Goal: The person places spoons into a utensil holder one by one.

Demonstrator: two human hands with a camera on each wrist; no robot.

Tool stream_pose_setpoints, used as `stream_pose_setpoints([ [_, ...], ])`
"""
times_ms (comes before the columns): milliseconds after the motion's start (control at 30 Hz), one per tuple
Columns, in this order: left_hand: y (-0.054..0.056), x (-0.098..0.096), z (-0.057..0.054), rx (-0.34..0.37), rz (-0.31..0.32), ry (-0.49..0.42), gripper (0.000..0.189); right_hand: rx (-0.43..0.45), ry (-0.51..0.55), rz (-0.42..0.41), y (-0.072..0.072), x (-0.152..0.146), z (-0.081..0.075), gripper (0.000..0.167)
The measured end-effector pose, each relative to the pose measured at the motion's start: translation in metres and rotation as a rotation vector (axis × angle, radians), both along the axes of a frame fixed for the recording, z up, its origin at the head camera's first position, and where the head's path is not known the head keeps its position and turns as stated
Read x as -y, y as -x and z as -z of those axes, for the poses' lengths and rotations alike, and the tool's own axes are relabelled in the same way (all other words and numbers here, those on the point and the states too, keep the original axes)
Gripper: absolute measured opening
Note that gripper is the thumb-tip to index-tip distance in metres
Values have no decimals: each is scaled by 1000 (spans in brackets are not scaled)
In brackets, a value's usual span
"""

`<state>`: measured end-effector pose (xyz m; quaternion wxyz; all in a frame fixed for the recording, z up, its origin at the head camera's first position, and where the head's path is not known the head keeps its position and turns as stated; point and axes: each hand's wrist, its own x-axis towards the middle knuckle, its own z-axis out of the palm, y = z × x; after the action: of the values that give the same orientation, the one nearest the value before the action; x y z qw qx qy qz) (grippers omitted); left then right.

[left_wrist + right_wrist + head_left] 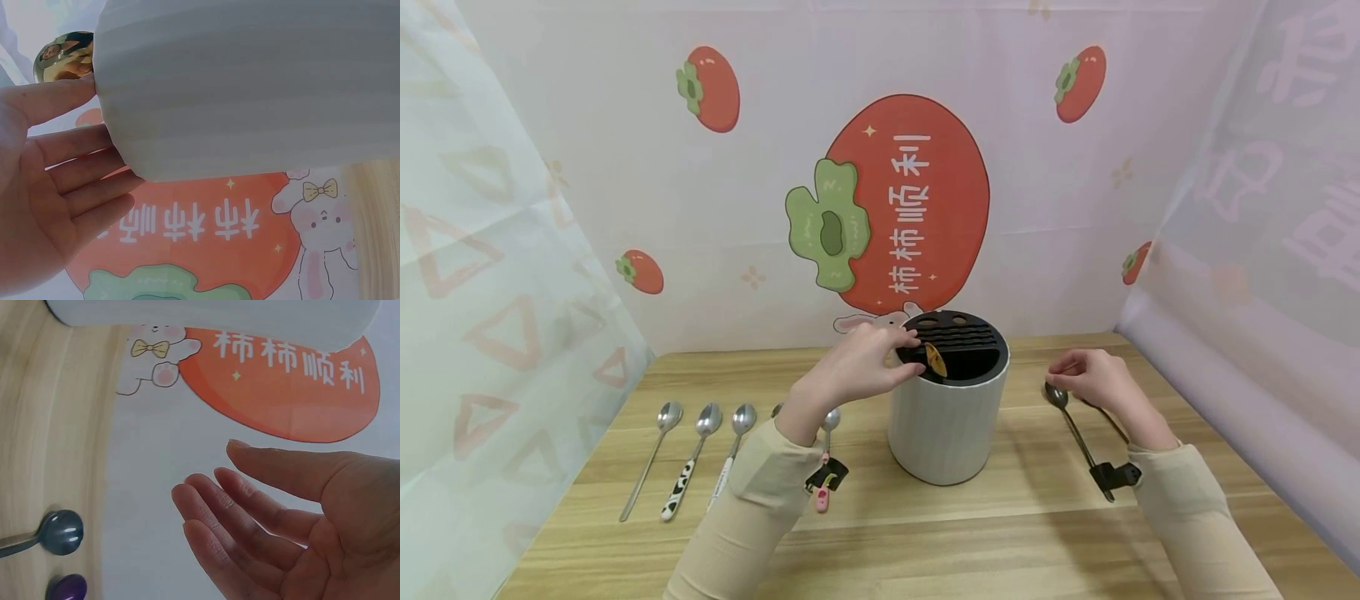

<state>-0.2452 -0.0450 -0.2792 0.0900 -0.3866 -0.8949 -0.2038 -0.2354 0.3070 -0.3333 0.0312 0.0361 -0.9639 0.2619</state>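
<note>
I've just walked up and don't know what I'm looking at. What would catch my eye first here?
Probably the huge red fruit with white writing, printed on the backdrop behind the wooden table. Next, below it, the white holder with a black top, where a gold-coloured spoon shows beside the person's left hand. Then the row of spoons laid out on the table's left side.

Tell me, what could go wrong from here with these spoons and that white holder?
The gold spoon pokes above the white holder beside the left hand; a brush might jostle it. The dark spoon and purple spoon lie close together near the right hand, so reaching for one could knock the other.
</note>
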Motion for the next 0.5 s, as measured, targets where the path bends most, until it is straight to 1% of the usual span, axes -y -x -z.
stream_pose_setpoints([
  [233,0,1,1,2,-1,-5,36,17,47,13,3,-9,14,29],
  [500,-1,0,0,15,-7,2,37,43,69,11,5,-20,27,29],
])
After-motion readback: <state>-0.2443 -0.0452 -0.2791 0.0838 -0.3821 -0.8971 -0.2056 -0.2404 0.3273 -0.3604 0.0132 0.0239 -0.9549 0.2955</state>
